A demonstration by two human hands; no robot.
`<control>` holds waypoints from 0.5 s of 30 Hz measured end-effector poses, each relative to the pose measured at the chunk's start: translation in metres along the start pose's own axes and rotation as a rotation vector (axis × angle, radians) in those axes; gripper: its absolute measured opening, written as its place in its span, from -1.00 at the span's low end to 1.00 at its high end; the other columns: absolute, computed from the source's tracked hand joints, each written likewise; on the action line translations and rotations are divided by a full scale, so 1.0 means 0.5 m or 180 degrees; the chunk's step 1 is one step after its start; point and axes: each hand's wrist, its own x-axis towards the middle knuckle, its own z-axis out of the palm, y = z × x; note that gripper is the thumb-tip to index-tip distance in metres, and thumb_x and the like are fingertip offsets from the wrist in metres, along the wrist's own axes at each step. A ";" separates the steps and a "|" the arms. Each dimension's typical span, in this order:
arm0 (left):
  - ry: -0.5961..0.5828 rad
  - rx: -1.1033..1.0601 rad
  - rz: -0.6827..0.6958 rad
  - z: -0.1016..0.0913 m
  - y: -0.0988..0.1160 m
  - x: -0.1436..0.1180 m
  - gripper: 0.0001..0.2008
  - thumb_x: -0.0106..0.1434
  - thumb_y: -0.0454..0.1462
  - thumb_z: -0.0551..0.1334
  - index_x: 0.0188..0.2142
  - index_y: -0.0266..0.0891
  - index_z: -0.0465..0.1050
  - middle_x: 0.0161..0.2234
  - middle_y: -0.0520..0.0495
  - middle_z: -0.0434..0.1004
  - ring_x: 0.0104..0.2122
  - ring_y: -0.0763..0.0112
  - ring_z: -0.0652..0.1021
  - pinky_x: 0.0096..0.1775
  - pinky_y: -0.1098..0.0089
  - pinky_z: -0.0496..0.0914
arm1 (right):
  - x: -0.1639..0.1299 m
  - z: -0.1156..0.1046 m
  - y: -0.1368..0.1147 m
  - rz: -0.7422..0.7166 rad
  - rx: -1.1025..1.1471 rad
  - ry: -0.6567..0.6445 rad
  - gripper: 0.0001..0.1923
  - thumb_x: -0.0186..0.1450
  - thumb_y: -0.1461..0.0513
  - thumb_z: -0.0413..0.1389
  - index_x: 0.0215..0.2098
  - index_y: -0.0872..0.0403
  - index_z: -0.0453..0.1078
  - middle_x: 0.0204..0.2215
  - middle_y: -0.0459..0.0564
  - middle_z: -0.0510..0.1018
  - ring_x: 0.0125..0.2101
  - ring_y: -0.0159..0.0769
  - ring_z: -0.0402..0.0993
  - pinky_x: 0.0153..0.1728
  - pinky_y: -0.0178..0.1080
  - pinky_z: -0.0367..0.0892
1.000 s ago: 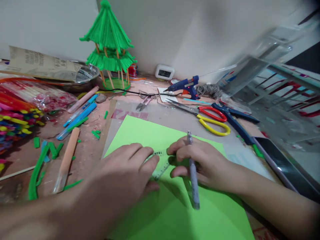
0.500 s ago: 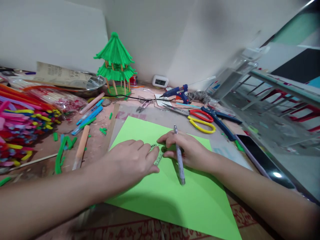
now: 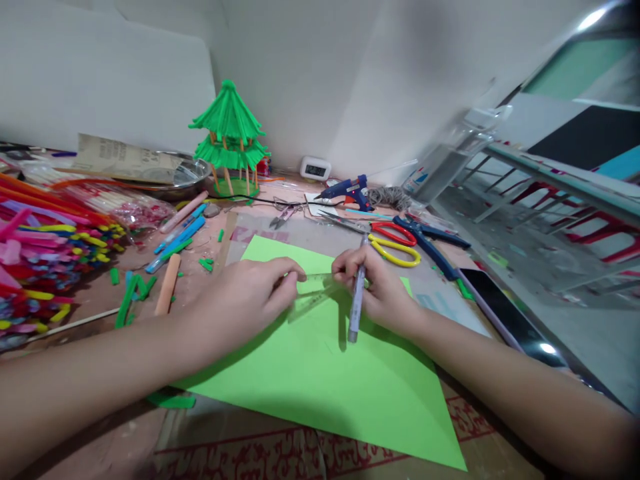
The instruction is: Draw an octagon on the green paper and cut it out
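My left hand (image 3: 263, 290) pinches the left side of a clear ruler (image 3: 313, 303) with printed marks; its full shape is blurred and partly hidden. The ruler is lifted just above a bright green sheet of paper (image 3: 310, 387). My right hand (image 3: 375, 283) is closed around a pale purple pen (image 3: 357, 303), which points down and toward me, its lower end over the sheet. The right fingertips also touch the ruler's right end. A short faint line shows on the paper below the hands.
Scissors (image 3: 395, 250), blue-handled pliers (image 3: 435, 243), and a glue gun (image 3: 347, 192) lie behind the paper. At right is a phone (image 3: 505, 317). A green pagoda model (image 3: 229, 143) stands at the back; bundled pipe cleaners (image 3: 45, 260) and markers (image 3: 177, 243) sit left.
Both hands have risen off the paper with the ruler, which lay flat under the left fingers. The right hand has closed in and the pen has tilted. The view has shifted slightly.
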 end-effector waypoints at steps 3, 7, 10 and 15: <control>0.0057 -0.0011 0.0023 0.004 0.004 -0.010 -0.66 0.53 -0.33 0.01 0.20 -0.32 0.37 -0.41 0.00 0.62 -0.44 0.30 0.63 -0.41 0.38 0.42 | -0.001 -0.006 -0.003 0.0247 -0.0022 -0.0035 -0.89 0.41 0.27 0.04 -0.23 -0.03 0.16 -0.33 -0.11 0.45 -0.38 -0.32 0.39 -0.34 -0.27 0.33; 0.0057 0.0000 0.0673 0.039 0.043 -0.052 -0.70 0.40 -0.39 0.13 0.07 -0.24 0.49 -0.04 -0.17 0.65 -0.10 0.16 0.64 -0.09 0.22 0.48 | -0.002 -0.003 -0.011 0.0562 -0.0225 -0.0368 -0.87 0.39 0.27 0.11 -0.24 0.00 0.21 -0.43 -0.15 0.43 -0.50 -0.34 0.33 -0.45 -0.30 0.26; 0.0053 -0.0026 0.0855 0.064 0.074 -0.079 -0.62 0.36 -0.32 0.16 0.14 -0.36 0.46 0.21 -0.27 0.52 0.12 0.05 0.58 0.09 0.15 0.44 | -0.005 0.002 -0.017 0.0618 -0.0434 -0.0360 -0.87 0.38 0.28 0.12 -0.24 0.00 0.20 -0.38 -0.09 0.42 -0.43 -0.28 0.34 -0.38 -0.24 0.27; -0.0190 0.0191 0.0908 0.054 0.086 -0.087 -0.59 0.43 -0.33 0.03 0.17 -0.36 0.46 0.23 -0.22 0.52 0.21 0.10 0.53 0.18 0.15 0.39 | -0.012 -0.001 -0.018 0.0474 -0.0731 -0.0461 -0.84 0.41 0.25 0.13 -0.23 0.00 0.19 -0.34 -0.04 0.43 -0.36 -0.20 0.35 -0.30 -0.16 0.30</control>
